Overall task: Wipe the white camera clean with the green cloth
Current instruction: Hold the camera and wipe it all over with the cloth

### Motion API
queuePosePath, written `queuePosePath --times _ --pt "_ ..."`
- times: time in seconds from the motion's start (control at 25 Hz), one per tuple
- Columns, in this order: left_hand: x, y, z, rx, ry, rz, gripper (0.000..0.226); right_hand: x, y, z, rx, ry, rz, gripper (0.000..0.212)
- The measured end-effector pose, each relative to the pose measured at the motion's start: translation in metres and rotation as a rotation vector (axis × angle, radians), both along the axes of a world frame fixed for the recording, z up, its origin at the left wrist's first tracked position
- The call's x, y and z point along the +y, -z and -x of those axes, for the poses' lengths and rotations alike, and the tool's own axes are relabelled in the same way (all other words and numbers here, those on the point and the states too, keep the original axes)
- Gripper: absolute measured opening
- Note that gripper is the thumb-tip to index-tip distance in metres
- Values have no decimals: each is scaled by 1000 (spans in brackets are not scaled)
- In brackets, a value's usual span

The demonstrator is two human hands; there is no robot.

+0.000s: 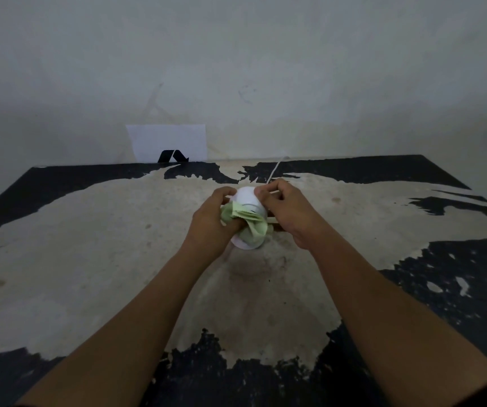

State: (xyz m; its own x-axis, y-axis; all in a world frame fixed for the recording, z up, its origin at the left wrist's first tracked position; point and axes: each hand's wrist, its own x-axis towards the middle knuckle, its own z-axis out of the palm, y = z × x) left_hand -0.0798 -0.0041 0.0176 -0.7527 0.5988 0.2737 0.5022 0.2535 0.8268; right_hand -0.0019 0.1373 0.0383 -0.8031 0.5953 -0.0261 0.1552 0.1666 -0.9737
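Note:
The white camera (246,198), round on top with a round base, is held between both hands above the middle of the table. My left hand (210,223) grips the crumpled green cloth (248,223) and presses it against the camera's near side. My right hand (288,210) holds the camera from the right, fingers curled over its top. A thin white cable (274,170) runs from the camera back toward the wall. Much of the camera's body is hidden by the cloth and fingers.
The table (119,245) has a worn pale top with flaking black patches at its edges. A white sheet of paper (167,142) with a black mark leans on the wall at the back left. The wall stands right behind the table.

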Motion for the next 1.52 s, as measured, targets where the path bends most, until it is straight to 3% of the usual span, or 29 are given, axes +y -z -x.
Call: queuePosePath --times 0.24,0.48,0.6,0.76,0.96,1.36,1.52 --pt "17 2 -8 -66 -89 -2 52 0 -1 -1 -9 -16 14 27" --pt "10 9 -2 -142 -10 -140 19 -1 -2 -2 10 -33 84 25" --pt "-4 18 5 -126 53 -126 33 -1 -1 -3 -9 -23 61 24" --pt "-1 19 3 51 -13 -28 46 -1 -1 -3 -9 -26 58 23" --pt "19 17 -8 -19 -73 -26 71 -2 -2 -2 -5 -15 -5 23" --pt "-1 -2 3 -47 -10 -4 22 1 -2 -2 -15 -38 71 21" --pt "-10 -14 -1 -72 -16 -35 12 -5 -8 -10 25 -10 -2 37"
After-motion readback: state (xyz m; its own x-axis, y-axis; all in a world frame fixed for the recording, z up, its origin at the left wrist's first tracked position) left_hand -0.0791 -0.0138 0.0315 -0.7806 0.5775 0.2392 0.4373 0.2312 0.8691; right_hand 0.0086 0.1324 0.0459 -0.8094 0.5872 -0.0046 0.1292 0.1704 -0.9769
